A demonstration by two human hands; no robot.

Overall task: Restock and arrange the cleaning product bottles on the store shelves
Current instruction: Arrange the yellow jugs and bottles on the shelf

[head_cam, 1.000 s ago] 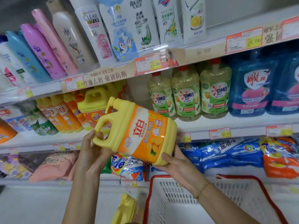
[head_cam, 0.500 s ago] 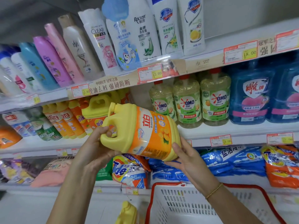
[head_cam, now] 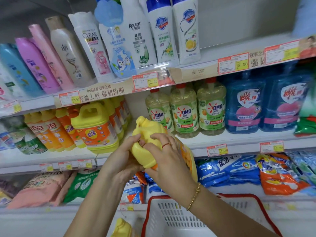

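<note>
As left hand (head_cam: 122,162) and right hand (head_cam: 168,161) grip, smooth yellow plastic jug (head_cam: 148,128)

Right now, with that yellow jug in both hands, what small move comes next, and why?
Probably ease the tilted detergent jug upright into the gap between the shelved yellow jug and the OMO bottles; left hand and right hand hold it right there.

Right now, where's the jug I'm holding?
The held jug is centre of head view, gripped by left hand and right hand, between the shelved jug and OMO bottles.
</note>
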